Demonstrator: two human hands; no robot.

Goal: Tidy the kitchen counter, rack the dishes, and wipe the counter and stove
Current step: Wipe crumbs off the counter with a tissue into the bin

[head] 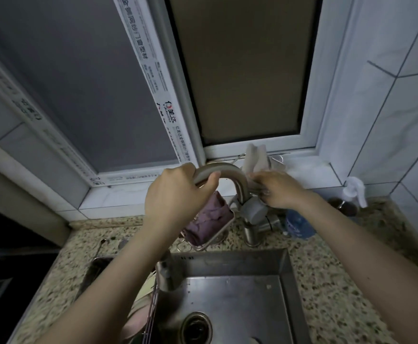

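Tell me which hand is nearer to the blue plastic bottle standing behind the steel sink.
The right hand is nearer, just above-left of the blue plastic bottle. The left hand grips the curved metal faucet, farther left.

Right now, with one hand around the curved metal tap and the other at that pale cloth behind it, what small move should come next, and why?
Probably draw the pale cloth off its wire holder with the right hand, which already pinches its lower edge. The left hand grips the curved brushed-steel tap, seemingly steadying it, above the steel sink, and wiping needs a cloth.
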